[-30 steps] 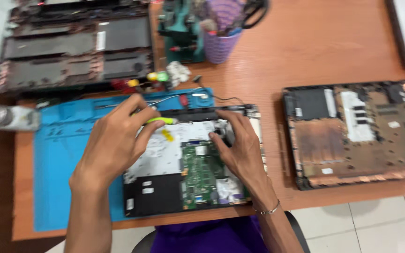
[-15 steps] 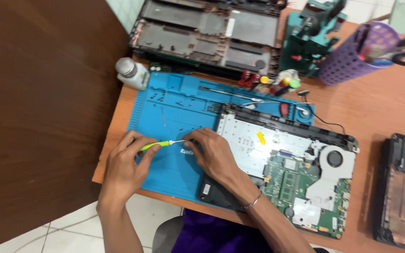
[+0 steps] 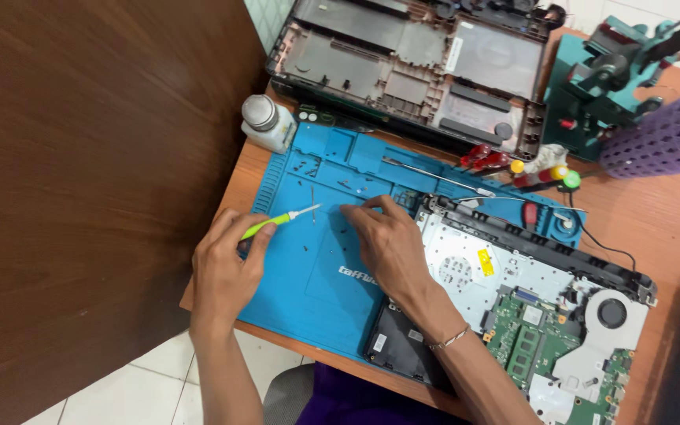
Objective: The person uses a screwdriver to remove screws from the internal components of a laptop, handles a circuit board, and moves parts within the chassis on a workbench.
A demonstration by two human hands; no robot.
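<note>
Wooden desk (image 3: 655, 212), reddish-brown, is set beside a dark brown panel (image 3: 80, 197); white floor tiles (image 3: 143, 386) are seen below its near edge.

Blue work mat (image 3: 316, 283): laid over the desk's near left corner; small loose screws (image 3: 306, 165) are scattered across it, and a thin metal rod (image 3: 434, 179) lies along its far edge.

Left hand (image 3: 226, 264): rested on the mat's left edge, fingers closed around a green screwdriver (image 3: 277, 220). The tool's metal tip is pointed right, toward the middle of the mat, just above its surface.

Right hand (image 3: 387, 240): laid palm down on the mat, fingertips brought together at a spot near the screwdriver tip; whether a screw is pinched there cannot be told. A thin bracelet (image 3: 450, 338) is worn at the wrist.

Opened laptop (image 3: 537, 307): placed to the right of the mat, at the desk's near edge, with green circuit board (image 3: 529, 334) and round fan (image 3: 611, 312) exposed.

Empty laptop shell (image 3: 411, 71): placed at the far edge.

White bottle (image 3: 265, 122): stood upright at the mat's far left corner.

Red-handled screwdrivers (image 3: 488, 156): grouped between shell and opened laptop.

Teal clamp stand (image 3: 604, 86) and purple basket (image 3: 663, 138): kept at the far right.
</note>
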